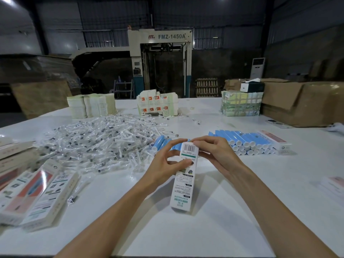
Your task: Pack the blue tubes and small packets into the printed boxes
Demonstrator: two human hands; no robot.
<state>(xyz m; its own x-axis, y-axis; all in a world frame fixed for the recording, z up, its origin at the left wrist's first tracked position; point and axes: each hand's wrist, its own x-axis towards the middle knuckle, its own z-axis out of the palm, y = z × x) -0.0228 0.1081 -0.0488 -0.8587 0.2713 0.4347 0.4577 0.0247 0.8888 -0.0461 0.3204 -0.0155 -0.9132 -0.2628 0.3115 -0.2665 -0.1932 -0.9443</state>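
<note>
We see both hands closed on one printed box (186, 174), which stands tilted over the middle of the white table (204, 229), barcode end far and up, near end low by the tabletop; we cannot tell whether it touches. The left hand (167, 162) grips the box's upper part, thumb across its printed face, while the right hand (214, 153) pinches the far top end with curled fingers. Just behind the hands lies a short row of blue tubes (162, 142), and to the right a larger stacked batch of tubes (245, 140) shows its white caps towards us. A broad heap of small packets (96, 140) spreads across the left of the table. Near left, several printed boxes (42, 192) lie flat together. At the far edge stand piles of flat cartons (158, 105).
</note>
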